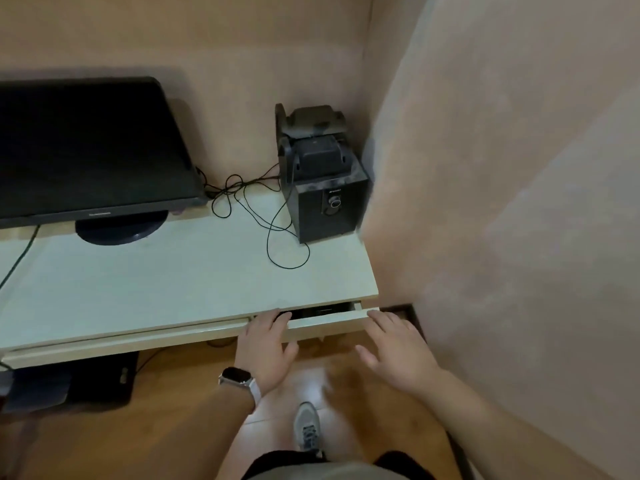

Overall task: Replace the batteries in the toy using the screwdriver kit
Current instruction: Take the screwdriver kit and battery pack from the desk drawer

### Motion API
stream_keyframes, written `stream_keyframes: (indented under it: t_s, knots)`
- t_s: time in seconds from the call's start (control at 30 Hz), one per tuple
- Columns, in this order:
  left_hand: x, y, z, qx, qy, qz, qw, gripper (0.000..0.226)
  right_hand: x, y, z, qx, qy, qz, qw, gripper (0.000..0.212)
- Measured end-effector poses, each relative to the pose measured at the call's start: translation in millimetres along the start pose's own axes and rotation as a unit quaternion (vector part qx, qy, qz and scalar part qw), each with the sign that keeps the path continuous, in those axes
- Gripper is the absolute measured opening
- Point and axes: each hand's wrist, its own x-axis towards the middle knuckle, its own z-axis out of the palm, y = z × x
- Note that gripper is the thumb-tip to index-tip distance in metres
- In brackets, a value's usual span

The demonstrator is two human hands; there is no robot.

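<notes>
At the front right corner of the desk [173, 278], a drawer [329, 322] stood slightly open, its dark contents impossible to make out. The left hand [266, 344] lay over its top edge with nearly straight fingers. The right hand [394, 351], open and spread, was at its right end.

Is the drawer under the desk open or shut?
Slightly open: a dark gap shows between the drawer front and the desk edge, where the left hand rests.
</notes>
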Motion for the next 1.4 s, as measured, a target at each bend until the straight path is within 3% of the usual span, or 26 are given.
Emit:
stream_keyframes:
  t_s: [0.2,0.3,0.63,0.83,1.17,1.4]
  knots:
    - [17,-5,18,0.003,-0.043,-0.048,0.998,0.068,38,16,17,0.026,-0.038,0.003,0.999,0.054]
    - [27,-3,31,0.019,-0.065,-0.068,0.995,0.059,55,27,31,0.03,-0.061,-0.024,0.997,0.054]
    - [49,4,65,0.03,-0.075,-0.161,0.984,0.059,105,55,65,0.039,-0.109,-0.13,0.985,0.054]
    - [62,-10,68,0.08,-0.076,-0.143,0.984,0.05,111,41,84,0.058,-0.062,-0.156,0.984,0.046]
    - [71,-17,71,0.045,-0.055,-0.134,0.988,0.047,111,38,104,0.04,-0.088,-0.112,0.989,0.038]
    - [63,-24,72,0.061,-0.105,-0.118,0.986,0.044,109,31,105,0.049,-0.12,-0.097,0.987,0.033]
